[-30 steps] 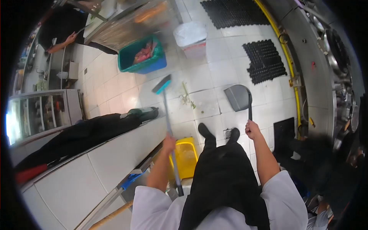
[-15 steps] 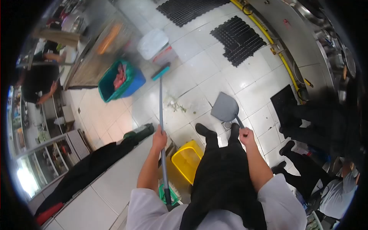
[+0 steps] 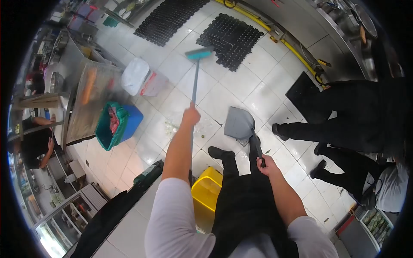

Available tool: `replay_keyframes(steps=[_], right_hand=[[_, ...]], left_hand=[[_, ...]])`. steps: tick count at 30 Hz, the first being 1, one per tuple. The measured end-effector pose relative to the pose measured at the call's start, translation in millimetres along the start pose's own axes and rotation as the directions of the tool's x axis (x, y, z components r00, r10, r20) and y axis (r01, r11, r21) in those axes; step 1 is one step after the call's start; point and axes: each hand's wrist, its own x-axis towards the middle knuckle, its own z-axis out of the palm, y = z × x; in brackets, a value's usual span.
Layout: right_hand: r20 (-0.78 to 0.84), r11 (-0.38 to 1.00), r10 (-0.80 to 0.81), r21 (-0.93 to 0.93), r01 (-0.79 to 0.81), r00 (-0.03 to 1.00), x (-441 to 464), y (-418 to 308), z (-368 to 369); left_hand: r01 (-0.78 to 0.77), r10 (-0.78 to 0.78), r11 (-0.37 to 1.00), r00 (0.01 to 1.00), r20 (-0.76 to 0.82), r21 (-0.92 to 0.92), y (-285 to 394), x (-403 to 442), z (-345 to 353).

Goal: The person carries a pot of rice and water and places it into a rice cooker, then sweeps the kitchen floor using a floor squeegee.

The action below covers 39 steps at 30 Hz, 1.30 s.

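Observation:
My left hand [image 3: 191,116] is closed around the grey pole of a broom [image 3: 195,81]. The broom's teal head [image 3: 199,53] is out ahead, close to a black rubber mat [image 3: 230,41]. In my right hand [image 3: 266,165] is the black handle of a grey dustpan [image 3: 238,123]. Its pan lies at the floor just in front of my shoes. Green scraps [image 3: 171,128] are scattered on the white tiles left of the dustpan, partly hidden by my left forearm.
A blue bin [image 3: 133,119] with a green liner stands at left, near a lidded white container [image 3: 135,76]. A yellow bucket [image 3: 206,189] is beside my leg. On the right, two other people's legs [image 3: 327,133] are near a black mat [image 3: 304,96]. Yellow pipe [image 3: 297,53] runs along the counter base.
My left arm has reached forward, pushing the broom head farther away and to the right, toward the mat. The dustpan stays in my right hand, its handle now more upright. The view has turned.

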Motion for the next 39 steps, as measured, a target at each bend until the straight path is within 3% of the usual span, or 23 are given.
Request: replay_keyframes(steps=[1,4,5,6,7,8,10,11,13,15,17,19,21,25,27,29,33,35,37,39], right_hand=[[0.048,1.0,0.005,-0.014,-0.004,0.999,8,-1,1],[0.058,0.997,0.016,-0.082,-0.011,0.998,-3,-4,16],[0.099,0.997,0.069,-0.046,-0.064,0.993,20,-4,12],[0.13,0.992,0.128,-0.022,-0.127,0.983,36,3,7],[0.198,0.997,0.039,-0.077,-0.025,0.979,42,12,8],[0.134,0.995,0.098,-0.021,-0.096,0.986,34,14,19],[0.078,0.996,0.092,-0.022,-0.091,0.993,29,22,33],[0.09,0.992,0.125,-0.008,-0.124,0.988,25,25,35],[0.138,0.983,0.184,-0.02,-0.183,0.973,25,31,45],[0.118,0.985,0.162,-0.085,-0.153,0.98,31,43,58],[0.129,0.989,0.102,-0.12,-0.087,0.986,48,54,75],[0.096,0.985,0.073,-0.164,-0.056,0.993,44,68,97],[0.088,0.982,0.075,-0.18,-0.059,0.993,54,77,110],[0.062,0.975,0.067,-0.215,-0.053,0.996,56,92,139],[0.083,0.981,0.04,-0.195,-0.023,0.996,45,101,156],[0.09,0.989,0.031,-0.147,-0.017,0.995,52,102,163],[0.107,0.99,0.053,-0.137,-0.038,0.993,56,114,176],[0.106,0.98,0.089,-0.189,-0.068,0.99,60,115,175],[0.086,0.977,0.071,-0.206,-0.052,0.994,57,120,179],[0.071,0.977,0.05,-0.211,-0.034,0.996,53,126,185]], left_hand=[[-0.064,0.071,0.988,0.996,-0.046,0.141,-35,-8,34],[0.061,-0.082,0.986,0.989,0.127,0.156,-60,-129,49],[0.039,-0.055,0.989,0.992,0.113,0.145,-76,-169,54],[0.095,-0.109,0.991,0.98,0.164,0.093,-74,-209,42],[0.072,-0.075,0.997,0.994,0.083,0.031,-76,-245,32],[0.258,-0.228,0.95,0.958,0.176,-0.174,-52,-279,-3],[0.047,-0.05,0.992,0.998,-0.023,-0.114,-73,-330,-8],[0.07,-0.074,0.99,0.997,-0.028,-0.118,-79,-343,-9],[0.255,-0.259,0.951,0.966,0.003,-0.176,-79,-357,-26],[0.13,-0.145,0.987,0.974,-0.171,-0.099,-109,-330,-19],[0.281,-0.31,0.925,0.947,-0.082,-0.257,-104,-294,-34],[0.303,-0.343,0.908,0.934,-0.096,-0.29,-126,-269,-10],[0.329,-0.354,0.913,0.933,-0.063,-0.241,-141,-271,24],[0.235,-0.233,0.972,0.971,-0.053,0.031,-179,-345,114],[0.306,-0.301,0.951,0.947,0.112,-0.036,-132,-398,73],[0.266,-0.242,0.954,0.956,0.164,-0.138,-119,-436,42],[0.192,-0.19,0.946,0.981,0.034,-0.26,-121,-492,18],[0.443,-0.417,0.861,0.896,0.15,-0.251,-123,-496,-1],[0.385,-0.398,0.9,0.917,-0.02,-0.204,-143,-472,-14],[0.321,-0.353,0.933,0.903,-0.246,-0.163,-207,-428,11]])
